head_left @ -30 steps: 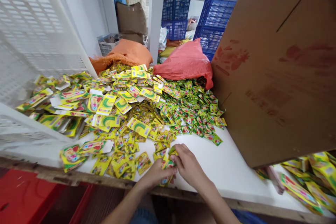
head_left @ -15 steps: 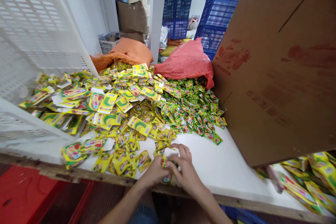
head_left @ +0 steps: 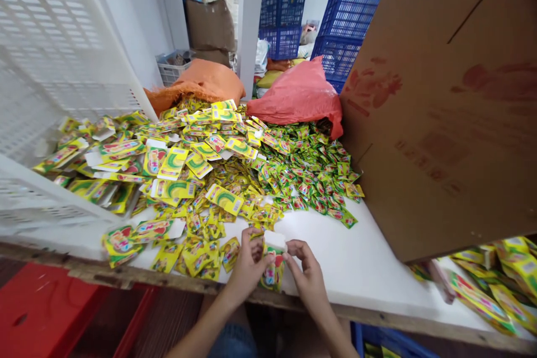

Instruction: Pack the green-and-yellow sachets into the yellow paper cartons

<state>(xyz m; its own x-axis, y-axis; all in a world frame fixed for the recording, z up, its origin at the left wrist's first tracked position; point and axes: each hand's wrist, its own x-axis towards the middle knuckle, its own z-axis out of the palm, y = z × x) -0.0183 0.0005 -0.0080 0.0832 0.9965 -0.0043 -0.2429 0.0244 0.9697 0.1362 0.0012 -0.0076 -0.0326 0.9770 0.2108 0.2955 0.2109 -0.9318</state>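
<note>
Left hand [head_left: 247, 268] and right hand [head_left: 308, 277] meet at the near edge of the white table [head_left: 369, 268], each closed by its fingertips on one side of a small carton [head_left: 273, 262] printed green and yellow with a white top flap. The carton stands upright between the two hands, its lower end at the table edge, its flap raised and white side showing. Both hands are curled, thumbs and fingers pinching the carton's sides; neither holds anything else.

Just left of the left hand lie loose yellow sachets [head_left: 197, 249]. Behind them, flat unfolded cartons [head_left: 172, 165] spread across the table's left half, some lying inside a white slatted crate [head_left: 54, 67] tipped on its side. A heap of small green sachets [head_left: 310, 173] covers the table's middle and spills from a red sack [head_left: 300, 95]; an orange sack [head_left: 201, 84] lies beside it. A large cardboard box [head_left: 444, 112] stands tilted at right, with more printed cartons [head_left: 495, 279] below its lower edge. Blue crates [head_left: 348, 17] are stacked at the back. Red plastic [head_left: 37, 313] shows below the table at left
</note>
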